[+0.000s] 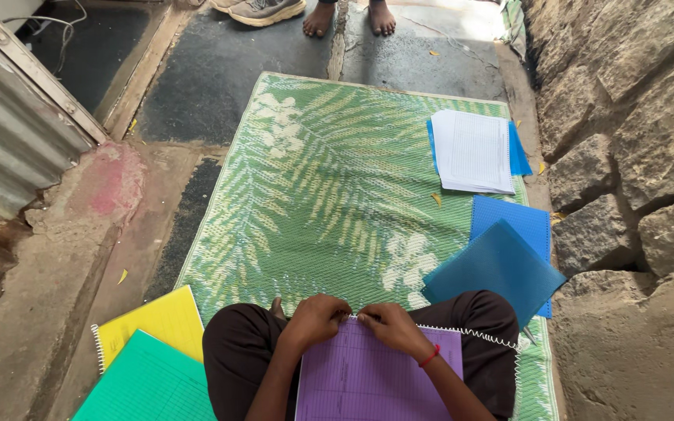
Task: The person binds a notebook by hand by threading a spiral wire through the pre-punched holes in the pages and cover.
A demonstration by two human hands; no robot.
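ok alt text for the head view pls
Seated on a green leaf-patterned woven mat, a person's left hand and right hand work a white wire spiral along a purple notebook cover; blue plastic sheets lie nearby.

Surface: green leaf-patterned woven mat (329,187) on the stone floor (220,70).
On mat: white paper stack (473,152), blue plastic sheets (501,269).
On floor: yellow notebook (157,321), green notebook (150,382).

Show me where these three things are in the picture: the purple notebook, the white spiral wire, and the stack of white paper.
purple notebook (376,382), head view, middle of its cover.
white spiral wire (473,334), head view, stretch sticking out to the right.
stack of white paper (473,150), head view, middle of the top sheet.
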